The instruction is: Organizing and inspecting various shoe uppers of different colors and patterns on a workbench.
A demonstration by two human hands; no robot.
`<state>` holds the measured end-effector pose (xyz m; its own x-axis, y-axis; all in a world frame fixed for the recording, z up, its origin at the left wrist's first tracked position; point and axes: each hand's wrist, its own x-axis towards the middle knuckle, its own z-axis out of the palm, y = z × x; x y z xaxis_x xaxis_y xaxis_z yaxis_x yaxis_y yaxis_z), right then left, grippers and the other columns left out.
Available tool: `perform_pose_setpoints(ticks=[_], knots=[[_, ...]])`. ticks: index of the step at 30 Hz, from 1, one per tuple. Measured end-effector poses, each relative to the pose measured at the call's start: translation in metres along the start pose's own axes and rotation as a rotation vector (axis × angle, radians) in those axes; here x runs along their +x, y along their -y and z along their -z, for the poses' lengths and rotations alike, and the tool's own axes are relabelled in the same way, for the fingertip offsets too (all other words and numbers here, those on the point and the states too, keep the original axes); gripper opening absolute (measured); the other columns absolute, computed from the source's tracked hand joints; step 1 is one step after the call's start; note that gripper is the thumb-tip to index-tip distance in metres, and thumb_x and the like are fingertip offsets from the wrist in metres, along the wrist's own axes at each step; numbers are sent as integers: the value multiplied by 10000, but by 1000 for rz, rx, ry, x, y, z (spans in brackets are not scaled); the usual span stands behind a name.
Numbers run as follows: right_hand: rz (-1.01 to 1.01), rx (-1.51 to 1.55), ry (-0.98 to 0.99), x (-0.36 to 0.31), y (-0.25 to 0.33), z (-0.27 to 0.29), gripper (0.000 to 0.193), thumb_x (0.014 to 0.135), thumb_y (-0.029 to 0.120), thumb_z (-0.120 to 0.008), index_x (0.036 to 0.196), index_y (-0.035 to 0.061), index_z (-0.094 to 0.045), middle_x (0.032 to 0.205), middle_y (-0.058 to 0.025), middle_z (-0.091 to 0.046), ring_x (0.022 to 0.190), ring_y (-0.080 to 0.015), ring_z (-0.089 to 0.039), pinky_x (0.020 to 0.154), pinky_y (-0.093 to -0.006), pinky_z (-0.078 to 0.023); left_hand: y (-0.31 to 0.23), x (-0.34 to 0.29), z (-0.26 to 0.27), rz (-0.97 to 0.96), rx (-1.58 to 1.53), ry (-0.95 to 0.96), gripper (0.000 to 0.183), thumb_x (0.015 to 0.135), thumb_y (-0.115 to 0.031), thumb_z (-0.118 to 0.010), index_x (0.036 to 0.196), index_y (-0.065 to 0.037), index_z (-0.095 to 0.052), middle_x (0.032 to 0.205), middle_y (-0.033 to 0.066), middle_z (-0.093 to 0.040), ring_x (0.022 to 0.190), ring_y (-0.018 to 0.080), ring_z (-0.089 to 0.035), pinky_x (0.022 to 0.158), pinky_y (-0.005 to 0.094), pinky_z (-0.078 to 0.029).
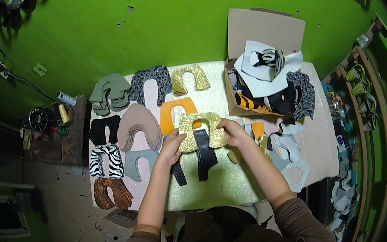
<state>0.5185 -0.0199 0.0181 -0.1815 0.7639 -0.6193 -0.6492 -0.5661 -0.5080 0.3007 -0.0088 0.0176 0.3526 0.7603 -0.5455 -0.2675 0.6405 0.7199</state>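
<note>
Between my two hands is a gold glittery U-shaped cut piece [188, 142], its curve turned away from me and its two legs toward me. My left hand [171, 148] pinches the left leg. On the other leg, my right hand [231, 133] grips the outer edge. Whether it is one layer or several cannot be told. Under it on the table lie black U-shaped pieces [206, 164], partly covered by the held piece. An orange U-shaped piece [167, 115] lies just beyond my left hand. Farther back is a stack of similar gold pieces [177, 81].
Stacks of U-shaped pieces fill the table's left: green [108, 89], dark patterned [137, 85], pink [136, 120], black [98, 132], grey [134, 167], zebra-striped [96, 163], brown [102, 192]. A cardboard box [259, 28] of scraps stands back right, with loose scraps [290, 152] before it.
</note>
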Motion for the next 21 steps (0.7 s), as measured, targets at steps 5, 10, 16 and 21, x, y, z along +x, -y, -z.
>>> perform_pose_setpoints(ticks=[5,10,16,21], knots=[[120,-139,-44,31,23,-23,364,747,-74,-422,1108,-27,-424,911,-133,-552,729,-186,-606,608,-296,-539,-32,36,-3,-63,76,-29,318,877,-44,-456,1189,10,-427,1024,104,-581,867,163,-602,743,276,-507],[336,-388,-268,98,36,-14,445,735,-70,-499,1174,-45,-433,884,-86,-570,682,-120,-544,556,-223,-440,-46,88,-3,-103,100,-8,310,876,-19,-438,1184,13,-440,1025,106,-583,905,169,-586,823,275,-464],[650,-523,-350,161,47,-14,430,716,-85,-469,1145,-63,-468,914,-73,-585,744,-105,-528,661,-199,-413,-62,142,9,-207,115,-17,296,859,4,-430,1152,26,-465,1009,106,-587,875,169,-589,756,277,-487],[613,-398,-274,169,78,-49,408,721,-55,-470,1129,-49,-497,892,-61,-593,763,-105,-542,674,-203,-428,-87,170,8,-407,218,-33,363,838,18,-433,1200,40,-444,1024,78,-594,908,115,-556,804,218,-422]])
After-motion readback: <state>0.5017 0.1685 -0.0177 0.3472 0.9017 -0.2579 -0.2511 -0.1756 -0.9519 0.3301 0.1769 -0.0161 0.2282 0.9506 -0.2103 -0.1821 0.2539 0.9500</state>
